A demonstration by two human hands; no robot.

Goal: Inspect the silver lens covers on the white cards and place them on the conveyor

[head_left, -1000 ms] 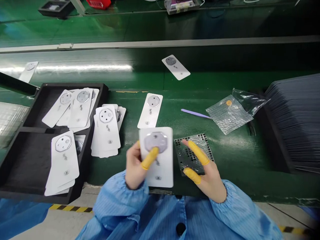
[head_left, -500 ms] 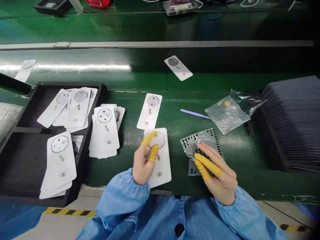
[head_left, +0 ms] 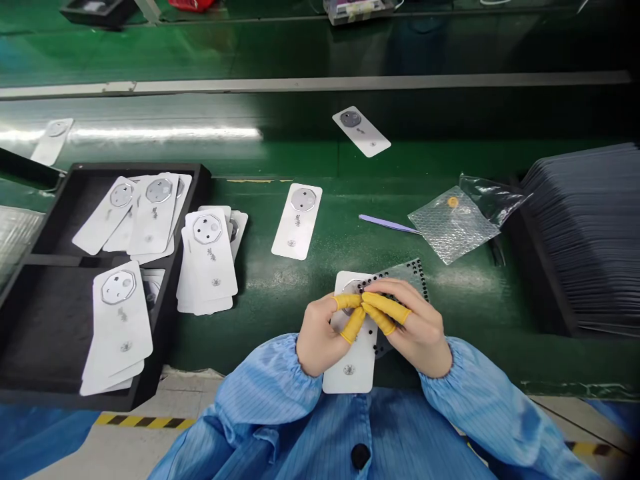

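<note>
A white panel (head_left: 349,381) with rounded corners lies at the bench's front edge, under my hands. My right hand (head_left: 417,333) pinches a clear sheet (head_left: 407,273) dotted with small black round pieces, tilted partly over the panel. My left hand (head_left: 323,337) has its thumb and index fingertip drawn together against the right fingertips. Anything between them is too small to make out. Yellow finger cots cover thumb and index on both hands. The panel's octagonal disc is mostly hidden by fingers and sheet. Another white panel (head_left: 297,223) lies just beyond.
At left, a black tray (head_left: 197,183) holds several white panels, with a stack (head_left: 213,267) beside it. Purple tweezers (head_left: 390,224) and a bubble-wrap pouch (head_left: 453,230) lie at right, near a black bin of grey sheets (head_left: 590,240). One panel (head_left: 363,132) rests farther back.
My left hand moved right to meet my right hand. The nearest panel shifted right and toward me, and the dotted sheet came left over it.
</note>
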